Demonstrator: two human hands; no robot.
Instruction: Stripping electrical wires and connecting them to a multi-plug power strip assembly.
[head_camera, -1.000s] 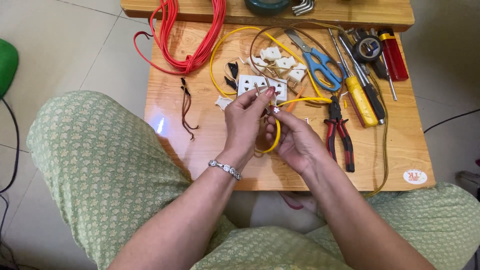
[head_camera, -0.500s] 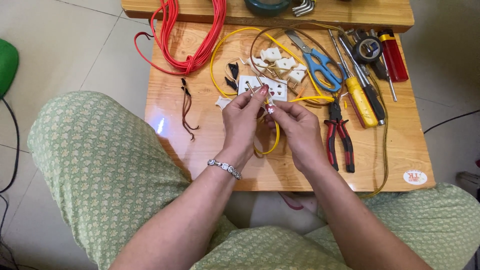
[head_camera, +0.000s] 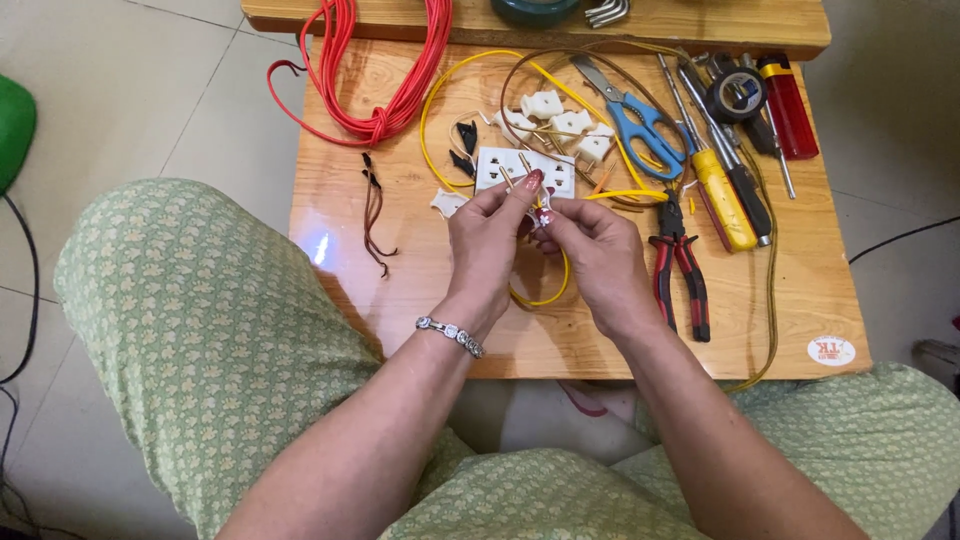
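Both hands (head_camera: 545, 235) pinch yellow wire (head_camera: 540, 298) — midair.

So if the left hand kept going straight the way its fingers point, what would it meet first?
Probably the white socket plate just beyond the left hand; depth is unclear, since the hand may be raised above the wooden table.

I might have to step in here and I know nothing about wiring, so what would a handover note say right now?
Left hand: fingers pinch a small white part above the table.
Right hand: fingers pinch the same part, at the yellow wire end.
White socket plate lies just behind the hands; pliers and scissors to the right; red wire coil at the back left.
Done: cannot tell.
Left: wire and part remain in hand.
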